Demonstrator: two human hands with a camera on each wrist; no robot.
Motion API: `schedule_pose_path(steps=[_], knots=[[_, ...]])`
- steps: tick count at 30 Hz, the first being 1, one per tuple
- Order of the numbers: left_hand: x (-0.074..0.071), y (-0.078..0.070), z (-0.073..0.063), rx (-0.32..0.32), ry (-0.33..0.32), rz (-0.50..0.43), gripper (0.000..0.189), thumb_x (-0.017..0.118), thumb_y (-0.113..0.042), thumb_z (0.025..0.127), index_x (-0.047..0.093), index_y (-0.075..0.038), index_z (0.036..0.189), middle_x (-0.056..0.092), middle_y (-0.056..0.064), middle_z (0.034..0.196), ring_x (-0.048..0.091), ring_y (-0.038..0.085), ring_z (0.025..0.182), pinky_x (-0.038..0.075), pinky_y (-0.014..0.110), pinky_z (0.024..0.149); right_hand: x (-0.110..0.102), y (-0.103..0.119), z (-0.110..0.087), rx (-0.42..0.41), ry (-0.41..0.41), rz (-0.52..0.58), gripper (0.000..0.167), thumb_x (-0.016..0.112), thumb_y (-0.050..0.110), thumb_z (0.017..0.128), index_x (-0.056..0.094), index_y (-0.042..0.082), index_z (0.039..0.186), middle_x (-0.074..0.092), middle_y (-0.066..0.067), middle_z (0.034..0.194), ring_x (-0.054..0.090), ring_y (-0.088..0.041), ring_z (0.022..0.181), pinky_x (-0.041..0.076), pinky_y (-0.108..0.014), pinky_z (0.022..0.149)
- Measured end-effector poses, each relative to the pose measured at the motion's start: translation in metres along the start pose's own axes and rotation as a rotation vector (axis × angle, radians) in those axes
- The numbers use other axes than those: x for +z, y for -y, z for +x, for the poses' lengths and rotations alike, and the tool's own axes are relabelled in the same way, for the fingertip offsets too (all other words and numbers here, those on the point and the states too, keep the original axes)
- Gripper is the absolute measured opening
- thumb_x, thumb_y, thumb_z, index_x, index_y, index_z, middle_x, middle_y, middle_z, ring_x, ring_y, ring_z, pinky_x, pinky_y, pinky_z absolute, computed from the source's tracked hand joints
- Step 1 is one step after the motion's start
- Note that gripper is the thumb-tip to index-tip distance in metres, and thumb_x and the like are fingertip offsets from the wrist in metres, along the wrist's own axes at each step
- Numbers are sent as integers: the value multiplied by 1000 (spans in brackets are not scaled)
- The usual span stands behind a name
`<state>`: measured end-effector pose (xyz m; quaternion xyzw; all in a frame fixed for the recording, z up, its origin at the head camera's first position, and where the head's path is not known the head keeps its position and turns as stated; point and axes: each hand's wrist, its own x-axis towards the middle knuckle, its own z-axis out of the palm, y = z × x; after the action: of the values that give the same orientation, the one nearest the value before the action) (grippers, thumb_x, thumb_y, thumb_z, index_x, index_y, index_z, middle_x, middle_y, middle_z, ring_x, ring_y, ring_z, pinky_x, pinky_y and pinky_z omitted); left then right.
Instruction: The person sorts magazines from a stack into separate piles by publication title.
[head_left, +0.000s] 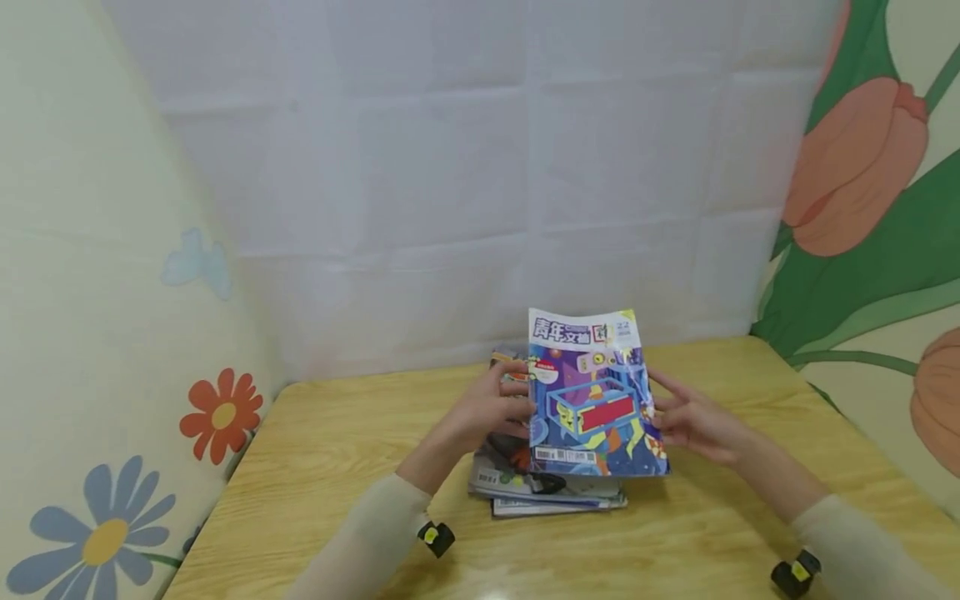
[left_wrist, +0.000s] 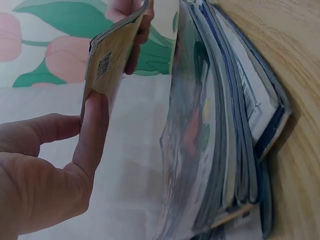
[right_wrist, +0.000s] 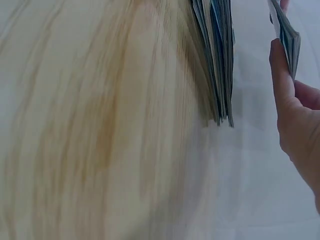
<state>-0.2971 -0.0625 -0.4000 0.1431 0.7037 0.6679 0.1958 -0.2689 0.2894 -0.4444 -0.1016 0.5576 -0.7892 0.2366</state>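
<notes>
Behind the wood-grain table (head_left: 337,450) hung a white cloth (head_left: 442,183). Your left hand (head_left: 487,404) and right hand (head_left: 701,425) pinched opposite side edges of a magazine (head_left: 588,400), raised above the magazine pile (head_left: 495,477). The step in hand looked like holding it clear of the pile; the next move, I judged, called for both grips kept even. You had two hands, one magazine held, and several below, too overlapped to count exactly.

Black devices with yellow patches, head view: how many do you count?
2: the left black device beside the left sleeve, and the right black device beside the right sleeve. Any under the sleeves would be hidden.
</notes>
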Motion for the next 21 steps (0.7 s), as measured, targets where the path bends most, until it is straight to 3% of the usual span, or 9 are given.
schedule_pose_path(steps=[7, 15, 21], knots=[[20, 4, 26, -36, 24, -35, 69, 69, 6, 91, 34, -4, 149, 63, 19, 126, 71, 32, 87, 61, 47, 73, -25, 9, -15, 10, -19, 4, 92, 45, -13, 98, -8, 23, 164, 57, -9, 135, 61, -36, 118, 49, -51, 99], [48, 13, 51, -71, 4, -81, 67, 68, 14, 87, 37, -1, 144, 66, 20, 117, 70, 34, 84, 61, 49, 71, -50, 16, -25, 28, 10, 2, 91, 40, -15, 100, -15, 22, 161, 63, -6, 130, 63, -34, 116, 51, -48, 98], [77, 26, 72, -77, 0, -87, 62, 64, 18, 84, 40, -1, 138, 64, 18, 107, 69, 33, 76, 62, 45, 66, -70, 21, -38, 44, -37, -46, 91, 42, -13, 100, -18, 19, 160, 65, -5, 125, 65, -29, 109, 55, -45, 92]])
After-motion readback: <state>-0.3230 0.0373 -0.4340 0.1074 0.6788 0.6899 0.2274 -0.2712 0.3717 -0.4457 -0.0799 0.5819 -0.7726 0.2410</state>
